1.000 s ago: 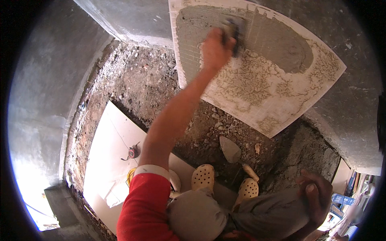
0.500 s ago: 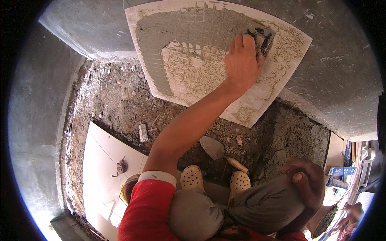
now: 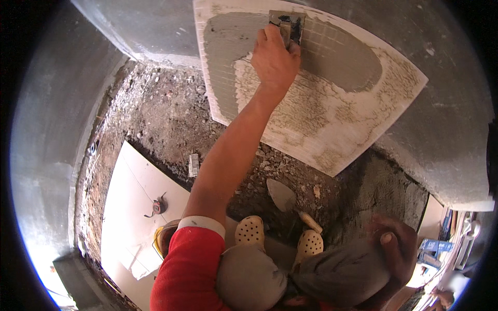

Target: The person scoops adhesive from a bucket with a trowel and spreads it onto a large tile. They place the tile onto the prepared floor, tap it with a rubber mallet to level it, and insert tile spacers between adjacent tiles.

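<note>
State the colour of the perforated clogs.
Pale yellow perforated clogs, best seen in the head view.

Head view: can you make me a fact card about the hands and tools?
Left hand: grips a flat rectangular grey float
Right hand: at the grey-trousered right knee
Under the float: grey paste on a large pale slab
Brown soil: pointed grey trowel with a wooden handle
White slab at left: small black-and-red tape measure

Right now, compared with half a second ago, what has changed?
The left hand has moved the float, still gripped, leftward across the mortar-coated tile. Unchanged: the right hand by the knee, the trowel on the ground, the tape measure on the white panel.
</note>
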A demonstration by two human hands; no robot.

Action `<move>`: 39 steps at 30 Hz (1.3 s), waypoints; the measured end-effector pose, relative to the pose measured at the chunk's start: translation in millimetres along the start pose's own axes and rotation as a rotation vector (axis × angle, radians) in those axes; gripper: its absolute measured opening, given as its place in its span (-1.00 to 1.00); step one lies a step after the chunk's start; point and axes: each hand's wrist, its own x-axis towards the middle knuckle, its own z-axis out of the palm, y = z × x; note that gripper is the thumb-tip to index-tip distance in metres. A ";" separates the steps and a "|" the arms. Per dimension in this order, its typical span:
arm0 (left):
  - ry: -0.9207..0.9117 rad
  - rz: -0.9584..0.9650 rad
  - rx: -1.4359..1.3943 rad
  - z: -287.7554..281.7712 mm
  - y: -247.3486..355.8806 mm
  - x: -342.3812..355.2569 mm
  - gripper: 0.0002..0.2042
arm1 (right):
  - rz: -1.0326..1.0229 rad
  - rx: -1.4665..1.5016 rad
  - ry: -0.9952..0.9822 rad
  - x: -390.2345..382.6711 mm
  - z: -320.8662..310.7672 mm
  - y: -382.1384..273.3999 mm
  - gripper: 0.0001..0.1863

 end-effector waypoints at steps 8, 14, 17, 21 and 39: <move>0.119 -0.129 0.132 -21.4 -102.5 42.1 -0.58 | -0.066 -0.197 -0.075 11.2 -4.2 14.7 -0.49; 0.107 -0.193 0.180 -29.9 -158.7 72.6 -0.65 | -0.051 -0.120 -0.083 14.8 2.3 13.8 -0.46; 0.097 -0.325 0.184 -30.5 -174.5 86.7 -0.66 | -0.057 -0.095 -0.063 14.8 4.5 9.2 -0.46; 0.084 -0.277 0.166 -29.5 -187.9 90.9 -0.65 | -0.048 -0.029 -0.074 13.3 5.6 6.0 -0.44; 0.074 -0.212 -0.173 -63.7 -157.7 16.3 -0.68 | 0.032 0.032 -0.064 12.3 1.8 12.1 -0.41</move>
